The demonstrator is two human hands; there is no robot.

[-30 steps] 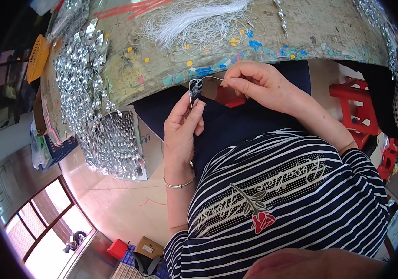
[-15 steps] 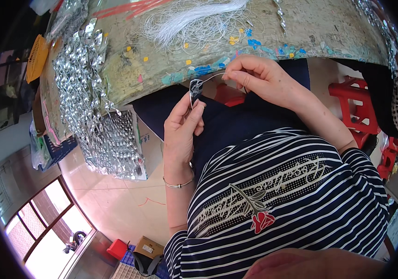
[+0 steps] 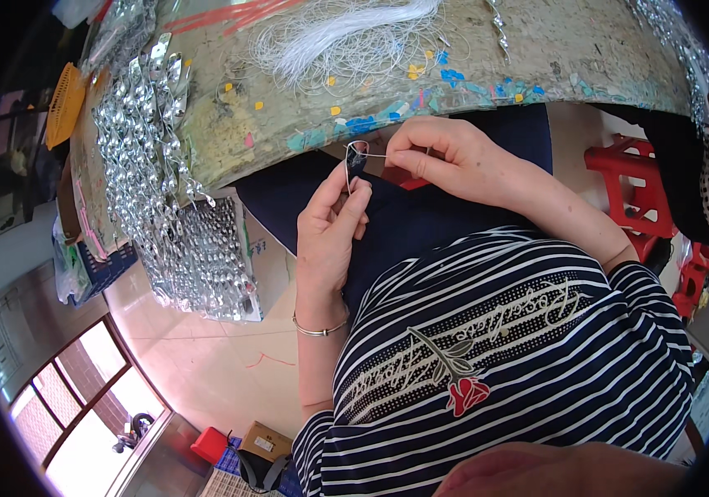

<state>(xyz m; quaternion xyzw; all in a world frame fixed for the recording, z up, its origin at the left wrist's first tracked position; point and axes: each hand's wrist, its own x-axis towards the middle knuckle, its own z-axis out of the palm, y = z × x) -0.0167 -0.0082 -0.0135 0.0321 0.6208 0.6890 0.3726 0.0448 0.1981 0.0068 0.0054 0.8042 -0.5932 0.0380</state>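
By the left hand (image 3: 334, 219), a small dark piece (image 3: 358, 162) is pinched just off the desk (image 3: 280, 128); white string (image 3: 377, 156), pinched in the right hand (image 3: 462, 161), has been lowered across its top, so a small loop is formed.

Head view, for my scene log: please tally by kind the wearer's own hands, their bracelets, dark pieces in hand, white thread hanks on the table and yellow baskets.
Left hand, right hand: 2 hands
Bracelet: 1
Dark piece: 1
White hank: 1
Yellow basket: 1
Total: 6
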